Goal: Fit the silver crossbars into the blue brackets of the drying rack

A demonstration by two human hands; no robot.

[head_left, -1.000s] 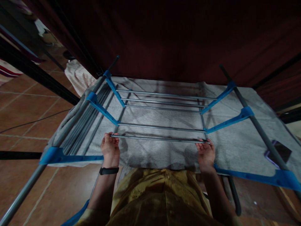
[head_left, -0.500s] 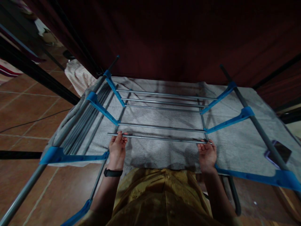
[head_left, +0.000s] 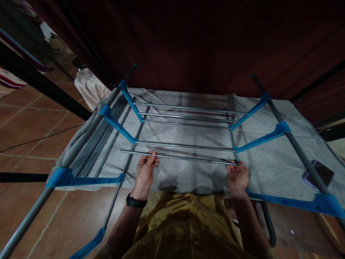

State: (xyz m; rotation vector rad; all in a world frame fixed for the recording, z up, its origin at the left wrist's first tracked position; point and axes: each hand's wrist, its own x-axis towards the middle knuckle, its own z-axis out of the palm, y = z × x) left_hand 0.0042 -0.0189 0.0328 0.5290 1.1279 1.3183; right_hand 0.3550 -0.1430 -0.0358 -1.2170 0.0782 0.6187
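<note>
A grey metal rod [head_left: 188, 157] lies crosswise in front of me, just nearer than the rack's fitted rods. My left hand [head_left: 145, 172], a black band on its wrist, pinches the rod a little in from its left end. My right hand [head_left: 237, 175] grips the rod's right end, close to a blue plastic bracket [head_left: 262, 138]. The rack frame [head_left: 185, 122] of grey tubes and blue brackets stands over a grey towel [head_left: 269, 169].
A bundle of loose grey rods [head_left: 99, 135] lies along the rack's left side. A dark phone [head_left: 319, 174] rests on the towel at right. Dark red curtain behind; brown tiled floor [head_left: 32, 133] to the left with a black cable.
My left hand has slid rightwards along the rod, from its left end towards the middle. The rod's left end now sticks out free. My right hand has stayed put.
</note>
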